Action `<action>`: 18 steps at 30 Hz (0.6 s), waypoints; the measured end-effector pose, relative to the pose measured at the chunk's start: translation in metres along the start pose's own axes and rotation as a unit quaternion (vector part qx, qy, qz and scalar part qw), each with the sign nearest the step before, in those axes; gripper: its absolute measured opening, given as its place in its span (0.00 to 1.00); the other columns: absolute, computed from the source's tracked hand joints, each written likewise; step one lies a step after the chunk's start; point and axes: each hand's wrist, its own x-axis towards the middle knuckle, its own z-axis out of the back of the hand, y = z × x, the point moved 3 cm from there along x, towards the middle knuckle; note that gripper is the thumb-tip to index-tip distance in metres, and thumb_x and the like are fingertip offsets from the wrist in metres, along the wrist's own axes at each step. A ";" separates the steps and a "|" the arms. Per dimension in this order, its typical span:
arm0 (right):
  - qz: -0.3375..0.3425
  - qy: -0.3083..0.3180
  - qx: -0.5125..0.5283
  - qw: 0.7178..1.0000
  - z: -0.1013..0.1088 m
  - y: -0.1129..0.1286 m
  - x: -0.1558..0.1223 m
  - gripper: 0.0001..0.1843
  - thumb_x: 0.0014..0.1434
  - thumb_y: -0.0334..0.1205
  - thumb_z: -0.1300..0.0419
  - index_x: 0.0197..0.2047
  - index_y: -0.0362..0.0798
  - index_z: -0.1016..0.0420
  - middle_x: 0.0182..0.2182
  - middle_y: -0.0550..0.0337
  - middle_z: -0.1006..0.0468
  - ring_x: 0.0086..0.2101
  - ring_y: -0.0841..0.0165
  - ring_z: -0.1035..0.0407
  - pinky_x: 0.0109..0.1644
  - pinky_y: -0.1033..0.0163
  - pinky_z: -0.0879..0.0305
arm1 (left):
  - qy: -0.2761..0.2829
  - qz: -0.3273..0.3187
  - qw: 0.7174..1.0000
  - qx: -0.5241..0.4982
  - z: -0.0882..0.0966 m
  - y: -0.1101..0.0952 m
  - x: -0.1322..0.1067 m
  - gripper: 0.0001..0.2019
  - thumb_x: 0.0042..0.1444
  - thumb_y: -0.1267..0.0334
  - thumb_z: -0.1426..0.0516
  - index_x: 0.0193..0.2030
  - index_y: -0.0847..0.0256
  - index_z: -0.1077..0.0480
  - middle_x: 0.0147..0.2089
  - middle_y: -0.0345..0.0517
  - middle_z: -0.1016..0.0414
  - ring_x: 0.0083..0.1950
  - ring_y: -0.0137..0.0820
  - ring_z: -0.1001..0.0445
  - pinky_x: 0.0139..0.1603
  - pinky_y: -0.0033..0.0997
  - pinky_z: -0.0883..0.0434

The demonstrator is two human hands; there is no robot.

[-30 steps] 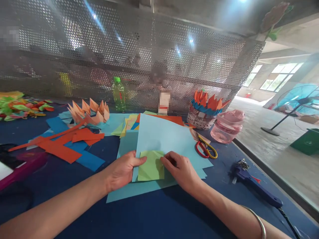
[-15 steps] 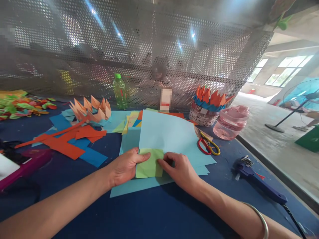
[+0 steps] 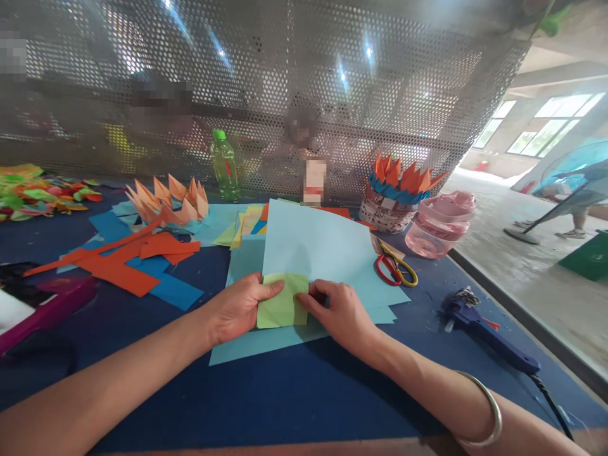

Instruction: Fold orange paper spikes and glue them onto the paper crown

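A small light-green paper lies on a stack of light-blue sheets in the middle of the dark blue table. My left hand pinches its left edge, thumb on top. My right hand pinches the right edge, fingers curled over the paper. Between the two hands the green piece looks narrow and folded.
Red-and-yellow scissors lie right of the sheets. A blue glue gun lies at the right, with a pink jar behind it. Orange and blue paper scraps and orange paper crowns sit at the left. A green bottle stands before the perforated metal screen.
My right hand has slid left over the green paper, which now looks narrower. Both hands have shifted slightly farther from me.
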 end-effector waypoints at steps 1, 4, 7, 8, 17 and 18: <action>0.000 -0.001 -0.001 1.000 0.000 0.000 0.000 0.17 0.60 0.44 0.44 0.22 0.48 0.36 0.18 0.70 0.40 0.22 0.75 0.50 0.27 0.68 0.53 | -0.003 -0.001 1.000 0.001 0.000 0.000 0.000 0.16 0.53 0.70 0.38 0.49 0.67 0.29 0.44 0.58 0.20 0.45 0.48 0.21 0.46 0.48 0.25; -0.001 -0.001 -0.005 1.000 0.001 0.000 0.000 0.17 0.60 0.44 0.43 0.22 0.48 0.36 0.18 0.70 0.39 0.22 0.75 0.49 0.28 0.68 0.52 | -0.009 0.003 1.000 -0.001 0.000 0.000 -0.001 0.16 0.54 0.70 0.39 0.49 0.67 0.30 0.44 0.59 0.20 0.44 0.47 0.20 0.45 0.47 0.24; 0.007 -0.004 -0.019 1.000 0.001 -0.001 0.001 0.16 0.59 0.45 0.42 0.23 0.48 0.34 0.18 0.70 0.35 0.22 0.75 0.47 0.28 0.68 0.51 | -0.031 0.003 0.999 0.009 0.000 -0.001 -0.002 0.15 0.53 0.70 0.38 0.48 0.67 0.30 0.43 0.58 0.20 0.43 0.47 0.20 0.44 0.47 0.24; 0.010 -0.006 -0.025 1.000 0.001 -0.001 0.001 0.16 0.59 0.45 0.42 0.23 0.48 0.33 0.19 0.69 0.34 0.22 0.75 0.46 0.29 0.68 0.50 | -0.038 0.004 0.999 0.014 -0.001 -0.001 -0.003 0.15 0.52 0.70 0.38 0.47 0.66 0.30 0.42 0.57 0.20 0.43 0.47 0.20 0.43 0.47 0.24; 0.020 -0.011 -0.062 0.998 -0.001 -0.005 0.003 0.12 0.59 0.45 0.39 0.27 0.49 0.31 0.22 0.68 0.27 0.23 0.74 0.39 0.30 0.67 0.49 | -0.101 -0.003 0.994 0.043 -0.004 -0.002 -0.008 0.08 0.53 0.70 0.38 0.40 0.62 0.32 0.36 0.50 0.20 0.37 0.41 0.20 0.38 0.39 0.25; 0.020 -0.014 -0.058 0.998 0.000 -0.005 0.003 0.10 0.59 0.44 0.39 0.29 0.49 0.31 0.23 0.67 0.27 0.24 0.73 0.38 0.30 0.67 0.48 | -0.118 -0.007 0.992 0.048 -0.004 -0.003 -0.008 0.08 0.53 0.69 0.38 0.38 0.62 0.32 0.36 0.48 0.20 0.37 0.40 0.20 0.37 0.38 0.25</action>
